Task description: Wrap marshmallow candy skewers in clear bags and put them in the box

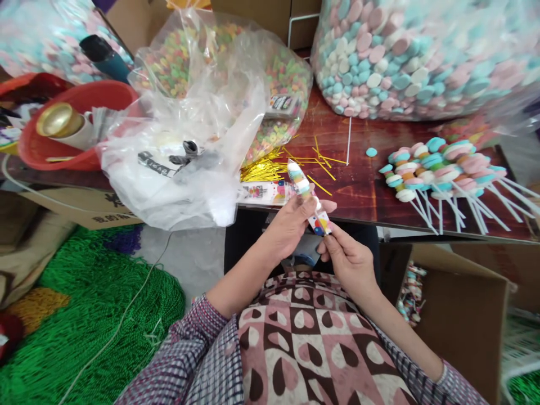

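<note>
A marshmallow candy stick (300,181) in a clear printed bag (321,223) slants between my hands, over the table's front edge. My left hand (291,225) is closed around the middle of the wrapped candy stick, thumb on top. At the lower, printed end of the bag, my right hand (348,256) pinches with thumb and fingers. Flat printed bags (262,193) lie just left of my left hand, beside a bundle of gold twist ties (264,170). Several loose ties are scattered behind my hands.
Unwrapped candy sticks (442,169) are piled on the right of the table (358,191). Big bags of marshmallows (379,67) and ring candies (287,73) stand behind. A red basin (34,138) is at left. An open carton (464,304) holds wrapped candy sticks (412,292) below.
</note>
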`<state>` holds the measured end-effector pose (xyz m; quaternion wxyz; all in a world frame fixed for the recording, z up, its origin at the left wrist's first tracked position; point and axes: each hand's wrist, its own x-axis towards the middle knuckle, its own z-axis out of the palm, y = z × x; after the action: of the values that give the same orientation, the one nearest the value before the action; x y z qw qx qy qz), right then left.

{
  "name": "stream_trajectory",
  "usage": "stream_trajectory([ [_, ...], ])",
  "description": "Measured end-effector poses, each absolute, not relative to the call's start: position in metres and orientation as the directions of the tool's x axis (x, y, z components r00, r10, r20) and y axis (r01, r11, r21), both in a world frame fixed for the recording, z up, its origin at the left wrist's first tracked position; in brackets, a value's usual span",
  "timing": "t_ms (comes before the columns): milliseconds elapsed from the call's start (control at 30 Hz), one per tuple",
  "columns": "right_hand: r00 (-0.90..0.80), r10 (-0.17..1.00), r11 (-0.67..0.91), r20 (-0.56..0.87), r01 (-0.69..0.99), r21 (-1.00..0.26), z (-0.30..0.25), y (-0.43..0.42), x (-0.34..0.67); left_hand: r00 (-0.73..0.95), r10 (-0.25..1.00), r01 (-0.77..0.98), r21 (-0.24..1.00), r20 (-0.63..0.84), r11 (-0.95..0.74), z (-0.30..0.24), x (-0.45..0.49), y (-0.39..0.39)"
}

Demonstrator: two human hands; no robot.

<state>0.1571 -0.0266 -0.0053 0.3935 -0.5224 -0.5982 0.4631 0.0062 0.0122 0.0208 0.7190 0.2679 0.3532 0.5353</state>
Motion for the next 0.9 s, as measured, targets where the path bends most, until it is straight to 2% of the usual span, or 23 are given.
stream_trajectory([
  [233,-0.166,0.985,-0.007,-0.047,0.235,-0.972,-0.001,-0.029,0.148,0.162,0.940,-0.601,0.725,-0.302,0.336,0.016,0.023,0.006],
  [333,-0.205,0.975,-0.039,-0.083,0.213,-0.976,0.002,-0.028,0.149,0.215,0.923,-0.600,0.703,-0.318,0.382,0.012,0.021,0.003],
  [433,-0.315,0.945,0.008,-0.089,0.295,-0.955,0.013,-0.019,0.166,0.256,0.919,-0.624,0.675,-0.300,0.394,0.012,0.014,0.000],
  [500,-0.298,0.952,0.034,-0.065,0.315,-0.948,0.022,-0.010,0.182,0.310,0.908,-0.635,0.649,-0.281,0.418,0.014,0.012,-0.004],
  [533,-0.234,0.971,0.014,-0.050,0.265,-0.964,0.026,-0.005,0.188,0.382,0.886,-0.634,0.623,-0.262,0.458,0.015,0.013,-0.006],
  [600,-0.195,0.979,-0.056,-0.066,0.058,-0.997,0.034,0.004,0.196,0.594,0.784,-0.603,0.546,-0.180,0.582,0.018,0.019,-0.012],
  [667,-0.317,0.940,-0.185,-0.126,-0.162,-0.969,0.039,0.009,0.193,0.763,0.643,-0.545,0.473,-0.062,0.692,0.020,0.028,-0.018],
  [733,-0.447,0.879,-0.312,-0.165,-0.279,-0.908,0.040,0.009,0.182,0.835,0.550,-0.497,0.451,0.015,0.741,0.020,0.035,-0.023],
  [800,-0.427,0.885,-0.344,-0.186,-0.328,-0.880,0.036,0.006,0.168,0.814,0.580,-0.484,0.511,-0.035,0.710,0.019,0.035,-0.025],
  [833,-0.362,0.912,-0.320,-0.192,-0.338,-0.885,0.033,0.004,0.162,0.759,0.643,-0.475,0.586,-0.106,0.657,0.019,0.033,-0.025],
  [900,-0.175,0.967,-0.235,-0.185,-0.332,-0.913,0.025,0.002,0.153,0.536,0.808,-0.373,0.789,-0.245,0.488,0.019,0.025,-0.022],
])
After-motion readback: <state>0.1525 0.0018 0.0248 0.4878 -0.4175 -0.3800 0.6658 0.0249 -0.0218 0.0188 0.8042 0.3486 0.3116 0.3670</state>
